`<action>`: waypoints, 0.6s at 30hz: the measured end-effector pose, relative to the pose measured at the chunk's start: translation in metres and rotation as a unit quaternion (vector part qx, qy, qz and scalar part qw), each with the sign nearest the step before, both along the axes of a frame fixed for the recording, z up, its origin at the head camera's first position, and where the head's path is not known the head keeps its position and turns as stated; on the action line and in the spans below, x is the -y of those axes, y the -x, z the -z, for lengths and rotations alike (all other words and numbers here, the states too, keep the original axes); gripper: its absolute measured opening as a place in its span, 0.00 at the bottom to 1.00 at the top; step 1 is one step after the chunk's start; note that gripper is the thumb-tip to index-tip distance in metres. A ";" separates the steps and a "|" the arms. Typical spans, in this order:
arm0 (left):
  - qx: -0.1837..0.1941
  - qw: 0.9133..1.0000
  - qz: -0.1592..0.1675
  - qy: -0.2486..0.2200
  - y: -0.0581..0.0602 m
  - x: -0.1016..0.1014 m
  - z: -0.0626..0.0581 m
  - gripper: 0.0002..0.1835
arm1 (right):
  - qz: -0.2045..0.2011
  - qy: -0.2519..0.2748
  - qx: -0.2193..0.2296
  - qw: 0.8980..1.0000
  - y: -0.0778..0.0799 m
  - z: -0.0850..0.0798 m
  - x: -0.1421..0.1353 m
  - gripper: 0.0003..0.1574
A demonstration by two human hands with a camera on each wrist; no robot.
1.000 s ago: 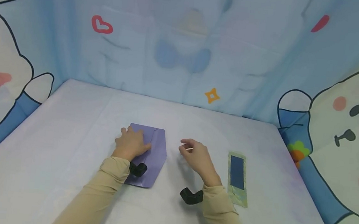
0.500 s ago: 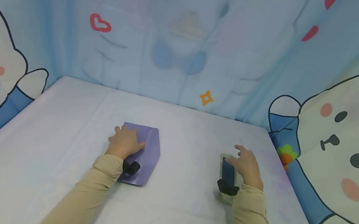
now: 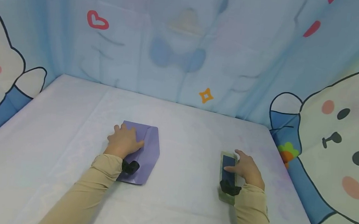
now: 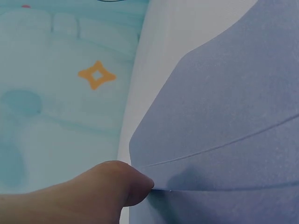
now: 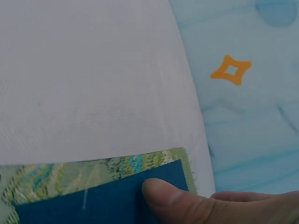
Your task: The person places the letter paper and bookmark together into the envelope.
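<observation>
A purple paper envelope (image 3: 149, 152) lies on the left of the white table with its pointed flap to the right. My left hand (image 3: 123, 142) rests on it, fingers spread near its left and far edges. In the left wrist view the thumb (image 4: 135, 184) touches the edge of the envelope's opening. To the right is a narrow green patterned card with a dark blue panel (image 3: 228, 161). My right hand (image 3: 249, 169) grips its right side, thumb (image 5: 161, 193) on the blue panel; the other fingers are partly hidden. The wrist camera covers part of the card.
The white-covered table (image 3: 181, 162) stretches between the two hands. Behind it hangs a light blue cartoon curtain (image 3: 116, 60). Black wrist cameras sit at both cuffs.
My right hand has moved right from mid-table to the card and taken hold of its side. The left hand stays on the envelope. The head view has shifted slightly.
</observation>
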State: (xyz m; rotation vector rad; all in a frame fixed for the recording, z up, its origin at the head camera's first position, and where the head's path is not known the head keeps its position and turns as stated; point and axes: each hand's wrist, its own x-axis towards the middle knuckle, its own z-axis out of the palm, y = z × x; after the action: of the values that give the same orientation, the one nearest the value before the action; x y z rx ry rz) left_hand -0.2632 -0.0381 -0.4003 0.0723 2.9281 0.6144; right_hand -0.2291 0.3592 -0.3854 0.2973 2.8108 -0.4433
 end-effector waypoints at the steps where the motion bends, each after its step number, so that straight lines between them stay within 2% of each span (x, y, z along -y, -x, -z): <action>1: -0.001 1.000 -0.001 0.000 0.000 0.000 0.000 0.34 | 0.001 -0.001 0.002 1.000 0.000 0.001 0.000 0.57; 9: -0.007 1.000 -0.002 0.006 0.002 -0.002 0.004 0.34 | -0.011 -0.011 0.000 1.000 0.001 0.003 0.003 0.54; 18: -0.016 1.000 -0.004 0.012 0.000 -0.002 0.005 0.33 | -0.006 0.014 -0.008 1.000 0.006 0.006 0.025 0.54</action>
State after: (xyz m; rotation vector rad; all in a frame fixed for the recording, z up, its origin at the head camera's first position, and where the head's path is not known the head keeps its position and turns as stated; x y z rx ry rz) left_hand -0.2636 -0.0358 -0.4050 0.0697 2.9674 0.5832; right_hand -0.2348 0.3344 -0.3913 0.2714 2.8174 -0.4825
